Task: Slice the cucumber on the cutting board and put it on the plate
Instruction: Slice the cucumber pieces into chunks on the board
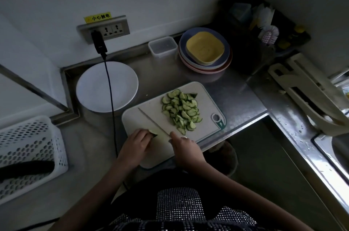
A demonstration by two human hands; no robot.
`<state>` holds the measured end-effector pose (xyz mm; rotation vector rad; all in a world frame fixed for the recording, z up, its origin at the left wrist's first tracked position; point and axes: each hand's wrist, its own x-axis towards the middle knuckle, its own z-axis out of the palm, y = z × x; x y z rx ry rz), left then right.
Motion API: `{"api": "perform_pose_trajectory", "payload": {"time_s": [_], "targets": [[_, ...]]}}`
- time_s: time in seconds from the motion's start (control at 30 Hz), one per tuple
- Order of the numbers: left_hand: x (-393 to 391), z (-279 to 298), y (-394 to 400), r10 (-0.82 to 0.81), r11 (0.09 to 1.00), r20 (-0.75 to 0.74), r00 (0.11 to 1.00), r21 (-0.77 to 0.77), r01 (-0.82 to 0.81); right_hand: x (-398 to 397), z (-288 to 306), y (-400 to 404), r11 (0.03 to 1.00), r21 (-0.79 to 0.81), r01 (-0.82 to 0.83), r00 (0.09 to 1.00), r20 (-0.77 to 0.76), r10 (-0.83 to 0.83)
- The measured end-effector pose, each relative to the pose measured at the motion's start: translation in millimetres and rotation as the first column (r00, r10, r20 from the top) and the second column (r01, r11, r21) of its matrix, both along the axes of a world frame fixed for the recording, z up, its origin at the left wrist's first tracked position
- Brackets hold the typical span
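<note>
A pale cutting board [151, 111] lies on the steel counter. On its right half sits a heap of several half-moon cucumber slices [182, 110]. At the board's near left, my left hand [135, 145] holds down a short cucumber end [154, 133], fingers curled over it. My right hand [184, 148] grips a knife handle, forefinger stretched along the top. The knife blade [151, 120] runs up and left across the board, right beside the cucumber end. A white round plate [106, 86] stands behind the board's left corner with nothing on it.
A black cable [111, 102] hangs from the wall socket over the plate's right side down past the board. A white perforated basket [32, 153] with a dark cucumber stands at left. A clear tub [163, 46], stacked plates [205, 51] behind; a sink [336, 147] at right.
</note>
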<state>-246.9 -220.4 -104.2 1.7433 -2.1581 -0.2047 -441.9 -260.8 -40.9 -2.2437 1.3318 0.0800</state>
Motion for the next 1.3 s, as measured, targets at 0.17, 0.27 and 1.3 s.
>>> {"api": "perform_pose_trajectory", "payload": {"time_s": [0.17, 0.27, 1.3], "targets": [[4, 1, 1, 0.031, 0.999, 0.026, 0.999, -0.033, -0.03, 7, -5, 4, 0.991, -0.015, -0.135, 0.986, -0.1, 0.133], [2, 2, 1, 0.035, 0.998, 0.026, 0.999, -0.061, -0.033, 5, -10, 9, 0.987, -0.009, -0.16, 0.979, -0.126, 0.157], [1, -8, 6, 0.068, 0.991, -0.028, 0.997, -0.116, -0.07, 1, -11, 10, 0.985, -0.01, -0.173, 0.972, -0.161, 0.17]]}}
